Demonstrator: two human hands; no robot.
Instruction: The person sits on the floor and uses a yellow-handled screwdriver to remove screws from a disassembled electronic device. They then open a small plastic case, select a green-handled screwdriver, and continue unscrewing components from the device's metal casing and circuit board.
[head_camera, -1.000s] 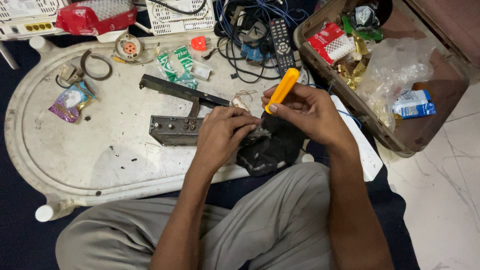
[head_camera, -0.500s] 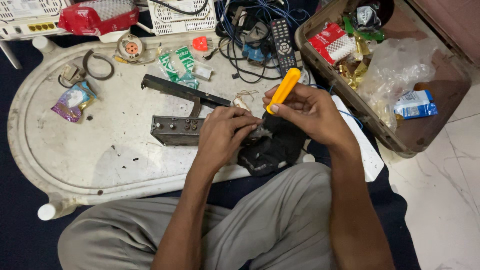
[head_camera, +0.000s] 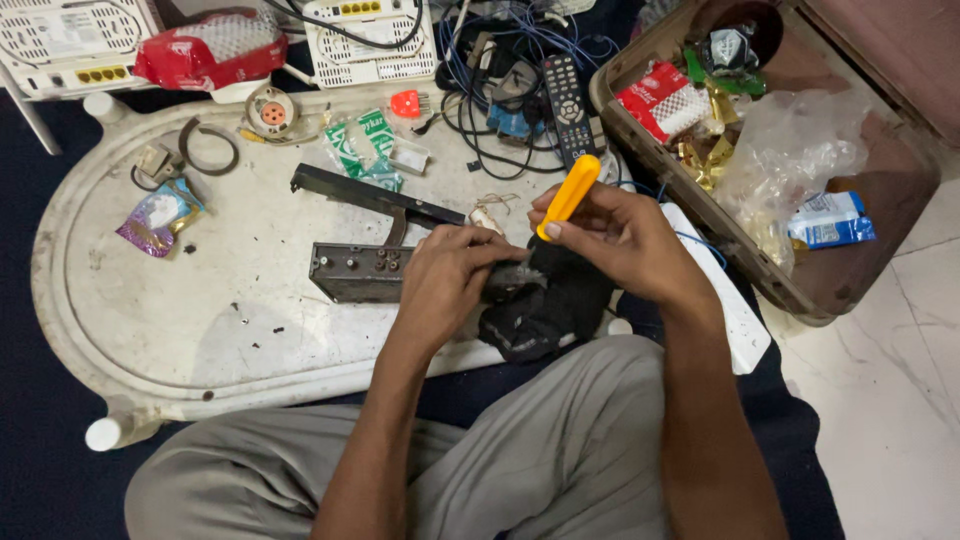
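From the head camera, the right hand is curled tightly around a screwdriver with a smooth yellow plastic handle, thumb and fingers closed on the handle, which sticks up and away from the person at a slant; its shaft is hidden below the hand. The left hand has its fingers bent down and pinched onto a lumpy black object of dull, partly fuzzy-looking material, which lies at the near edge of the oval white plastic tray table, right under the screwdriver. What exactly the left fingertips grip cannot be told. Just left of the black object, on the scuffed tray table, sits a flat grey metal bracket with a row of holes, and behind that a long dark metal bar. Farther back from the black object lie green sachets, a black remote control and tangled blue and black cables. To its right stands an open brown case holding crinkled clear plastic and small cartons.
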